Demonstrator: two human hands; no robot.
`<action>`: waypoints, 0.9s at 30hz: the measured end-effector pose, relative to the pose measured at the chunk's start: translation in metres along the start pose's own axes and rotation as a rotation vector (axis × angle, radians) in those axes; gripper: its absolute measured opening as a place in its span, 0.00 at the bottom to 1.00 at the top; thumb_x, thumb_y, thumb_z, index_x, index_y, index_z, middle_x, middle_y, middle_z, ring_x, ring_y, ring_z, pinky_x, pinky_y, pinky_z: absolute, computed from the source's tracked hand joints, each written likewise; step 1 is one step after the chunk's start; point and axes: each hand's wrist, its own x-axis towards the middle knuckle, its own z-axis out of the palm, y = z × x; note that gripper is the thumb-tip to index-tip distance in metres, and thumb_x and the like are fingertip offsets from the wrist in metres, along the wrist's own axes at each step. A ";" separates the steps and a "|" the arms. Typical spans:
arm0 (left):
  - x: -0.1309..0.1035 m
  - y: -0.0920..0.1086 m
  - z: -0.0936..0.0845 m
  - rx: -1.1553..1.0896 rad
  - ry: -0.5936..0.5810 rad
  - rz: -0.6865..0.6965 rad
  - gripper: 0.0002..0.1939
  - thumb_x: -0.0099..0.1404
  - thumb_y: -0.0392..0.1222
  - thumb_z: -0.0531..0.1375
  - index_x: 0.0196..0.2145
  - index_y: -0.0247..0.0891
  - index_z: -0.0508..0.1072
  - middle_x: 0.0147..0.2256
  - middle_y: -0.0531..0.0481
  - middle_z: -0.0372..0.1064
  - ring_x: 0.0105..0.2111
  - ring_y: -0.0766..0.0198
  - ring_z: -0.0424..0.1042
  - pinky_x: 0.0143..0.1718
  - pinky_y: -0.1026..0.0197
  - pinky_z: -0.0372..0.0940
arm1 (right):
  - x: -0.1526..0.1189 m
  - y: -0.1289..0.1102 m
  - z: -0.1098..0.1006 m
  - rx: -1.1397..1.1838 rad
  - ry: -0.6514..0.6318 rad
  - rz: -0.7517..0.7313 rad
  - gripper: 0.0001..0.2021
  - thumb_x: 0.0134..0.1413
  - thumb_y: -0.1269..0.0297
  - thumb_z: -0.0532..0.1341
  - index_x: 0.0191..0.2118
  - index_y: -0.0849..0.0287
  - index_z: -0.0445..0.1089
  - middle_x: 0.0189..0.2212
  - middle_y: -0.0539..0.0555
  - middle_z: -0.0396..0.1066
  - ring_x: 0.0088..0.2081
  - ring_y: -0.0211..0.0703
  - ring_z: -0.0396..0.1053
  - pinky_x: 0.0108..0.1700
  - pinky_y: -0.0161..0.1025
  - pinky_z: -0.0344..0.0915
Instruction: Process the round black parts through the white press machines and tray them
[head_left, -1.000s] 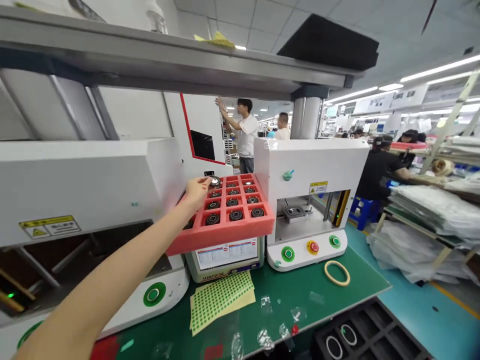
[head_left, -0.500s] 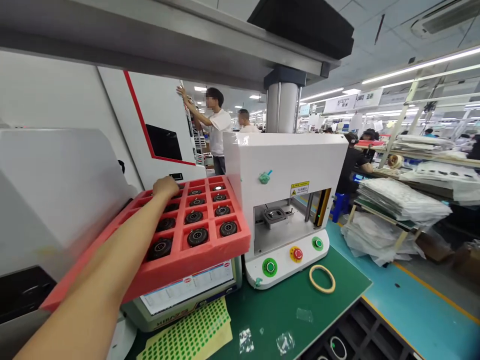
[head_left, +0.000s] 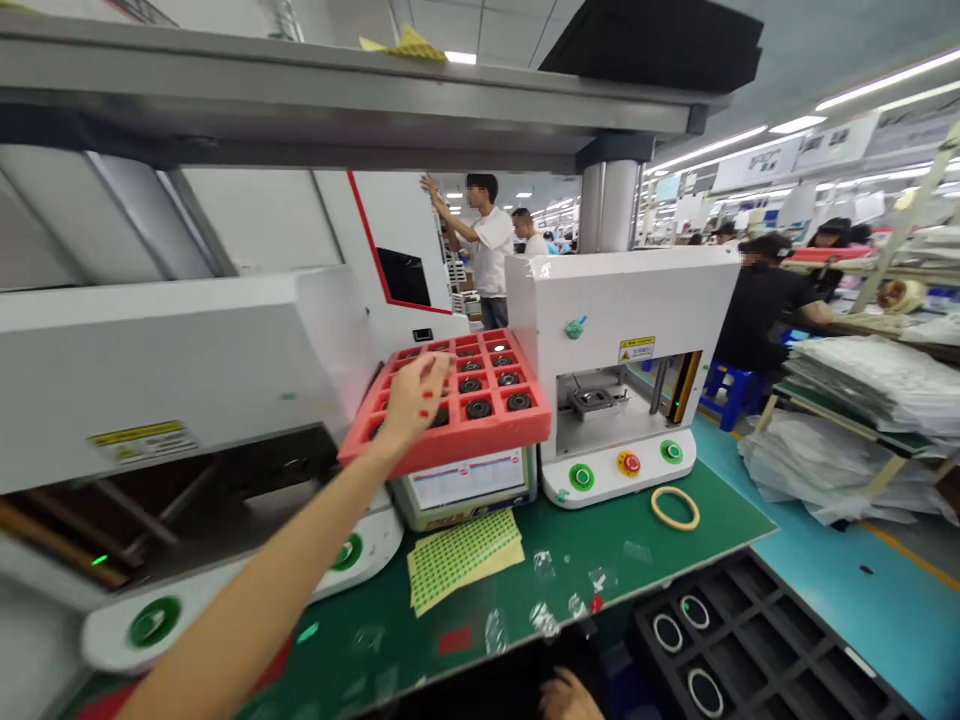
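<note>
My left hand (head_left: 415,402) is over the near left part of a red foam tray (head_left: 491,432), its fingers bent and apart. Red shows in gaps between them, and I see no part in the hand. Round black parts (head_left: 478,409) with ringed tops sit in the tray's square pockets. The hand and wrist hide several left pockets. The tray rests above a screen unit (head_left: 471,480). Low at the bottom edge, my right hand (head_left: 568,695) is partly cut off. Its fingers lie loosely spread against dark cloth, with nothing visible in them.
White presses (head_left: 622,300) stand to the right and left of the tray. A green-dotted sticker sheet (head_left: 465,560), a tan ring (head_left: 675,508) and clear plastic scraps lie on the green bench. A black divided tray (head_left: 757,625) holds rings at lower right. A metal shelf (head_left: 337,110) crosses overhead.
My left hand has drawn back from the tray's far pockets towards its near edge. The view has shifted left and back, bringing my right hand and the left press into sight.
</note>
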 end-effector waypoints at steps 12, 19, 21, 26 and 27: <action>-0.266 0.037 -0.051 -0.195 0.168 -0.282 0.33 0.70 0.53 0.48 0.09 0.39 0.55 0.08 0.54 0.52 0.10 0.71 0.54 0.13 0.65 0.49 | 0.040 -0.184 -0.081 0.481 0.303 -0.249 0.11 0.56 0.76 0.57 0.43 0.57 0.70 0.37 0.56 0.76 0.40 0.43 0.74 0.44 0.40 0.70; -0.292 0.049 -0.052 0.095 0.221 0.142 0.25 0.69 0.38 0.52 0.15 0.37 0.48 0.13 0.59 0.44 0.13 0.74 0.46 0.16 0.64 0.44 | 0.065 -0.263 -0.144 0.783 0.236 0.024 0.05 0.55 0.72 0.63 0.35 0.56 0.74 0.33 0.52 0.76 0.36 0.39 0.75 0.38 0.33 0.72; -0.295 0.050 -0.054 0.150 0.249 0.208 0.25 0.68 0.37 0.53 0.16 0.38 0.49 0.13 0.59 0.44 0.14 0.74 0.46 0.16 0.65 0.45 | 0.062 -0.269 -0.142 0.784 0.254 0.034 0.04 0.53 0.73 0.64 0.33 0.57 0.74 0.31 0.52 0.76 0.33 0.39 0.75 0.35 0.32 0.72; -0.299 0.050 -0.059 0.282 0.314 0.255 0.24 0.69 0.37 0.53 0.16 0.39 0.50 0.13 0.60 0.46 0.13 0.73 0.46 0.16 0.65 0.46 | 0.062 -0.275 -0.137 0.729 0.312 0.010 0.04 0.52 0.74 0.65 0.32 0.58 0.76 0.30 0.53 0.78 0.32 0.41 0.76 0.35 0.35 0.74; -0.300 0.050 -0.060 0.315 0.332 0.258 0.24 0.69 0.37 0.53 0.16 0.39 0.51 0.13 0.59 0.47 0.13 0.73 0.47 0.16 0.64 0.46 | 0.062 -0.276 -0.137 0.713 0.325 -0.002 0.04 0.52 0.73 0.65 0.32 0.58 0.77 0.30 0.53 0.78 0.32 0.42 0.76 0.35 0.35 0.75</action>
